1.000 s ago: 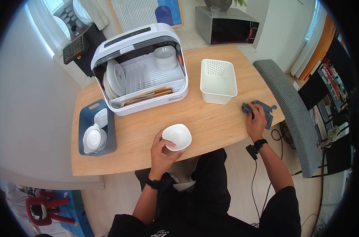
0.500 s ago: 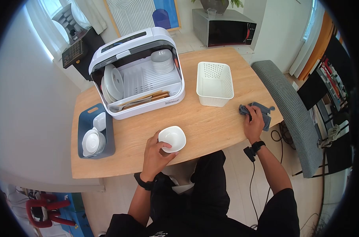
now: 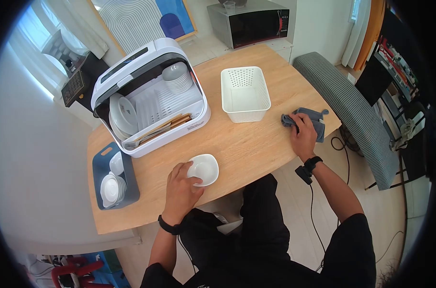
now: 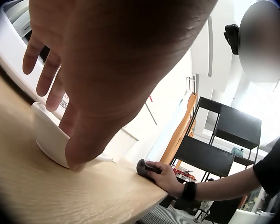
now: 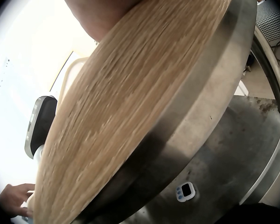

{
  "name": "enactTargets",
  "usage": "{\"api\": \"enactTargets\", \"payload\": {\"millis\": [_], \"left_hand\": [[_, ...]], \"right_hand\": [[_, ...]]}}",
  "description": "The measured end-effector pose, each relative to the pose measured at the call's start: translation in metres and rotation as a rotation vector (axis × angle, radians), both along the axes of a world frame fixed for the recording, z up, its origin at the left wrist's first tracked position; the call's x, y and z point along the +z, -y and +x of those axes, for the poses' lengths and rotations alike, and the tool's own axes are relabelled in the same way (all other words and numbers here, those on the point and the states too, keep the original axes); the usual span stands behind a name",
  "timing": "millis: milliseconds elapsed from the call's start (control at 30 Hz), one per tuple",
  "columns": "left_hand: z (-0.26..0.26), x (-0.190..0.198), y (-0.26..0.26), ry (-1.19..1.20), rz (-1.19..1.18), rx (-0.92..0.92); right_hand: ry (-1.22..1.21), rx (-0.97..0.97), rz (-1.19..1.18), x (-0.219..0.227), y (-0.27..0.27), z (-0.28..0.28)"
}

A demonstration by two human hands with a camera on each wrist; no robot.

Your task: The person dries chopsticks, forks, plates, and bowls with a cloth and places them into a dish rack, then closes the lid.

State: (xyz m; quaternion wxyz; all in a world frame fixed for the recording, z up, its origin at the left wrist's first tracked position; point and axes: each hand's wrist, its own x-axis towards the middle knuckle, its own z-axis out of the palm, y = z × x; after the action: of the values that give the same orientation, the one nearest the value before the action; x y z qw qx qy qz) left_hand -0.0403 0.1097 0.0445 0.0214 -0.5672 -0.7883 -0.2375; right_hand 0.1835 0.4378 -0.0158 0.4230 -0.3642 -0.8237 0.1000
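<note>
A small white bowl (image 3: 206,168) sits near the table's front edge. My left hand (image 3: 181,192) grips its left rim, with a fingertip over the inner side. In the left wrist view the bowl (image 4: 49,137) lies low on the tabletop, the thumb at its near side and the other fingers stretched past it. At the table's right end my right hand (image 3: 303,137) holds a bunched grey cloth (image 3: 318,127), fingers curled over it. The right wrist view shows only part of that hand (image 5: 105,16) at the top, the cloth out of sight.
A white dish dryer (image 3: 199,122) with raised lid holds plates, stacked bowls and cutlery. To its right stands a white perforated basket (image 3: 247,116). At the left end a blue-grey bin (image 3: 134,185) contains white dishes. A checked bench (image 3: 342,101) stands beyond the table's right edge.
The head view has turned, so the table appears rotated. Around the bowl, my left hand has shifted from the near side toward the left rim. My right hand stays on the cloth.
</note>
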Motion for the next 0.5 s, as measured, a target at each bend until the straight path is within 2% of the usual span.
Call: {"api": "enactTargets", "payload": {"millis": [167,233,300,367,433,500], "left_hand": [[-0.011,0.016,-0.007,-0.046,-0.099,-0.131],[-0.016,0.033,-0.013,0.046,-0.136,-0.042],[-0.025,0.048,-0.022,-0.054,-0.132,-0.045],[-0.038,0.058,-0.027,0.139,-0.093,0.032],[-0.056,0.068,-0.035,0.126,-0.069,-0.018],[-0.07,0.075,-0.045,0.255,-0.04,0.1]], "right_hand": [[-0.007,-0.002,-0.038,0.004,0.002,0.0],[-0.003,-0.004,-0.028,0.004,0.001,0.003],[-0.008,0.019,-0.045,0.003,0.001,0.002],[-0.028,0.023,-0.043,-0.001,0.0,0.001],[-0.042,0.01,-0.038,-0.001,-0.001,0.0],[-0.015,0.013,-0.013,0.002,0.0,0.002]]}}
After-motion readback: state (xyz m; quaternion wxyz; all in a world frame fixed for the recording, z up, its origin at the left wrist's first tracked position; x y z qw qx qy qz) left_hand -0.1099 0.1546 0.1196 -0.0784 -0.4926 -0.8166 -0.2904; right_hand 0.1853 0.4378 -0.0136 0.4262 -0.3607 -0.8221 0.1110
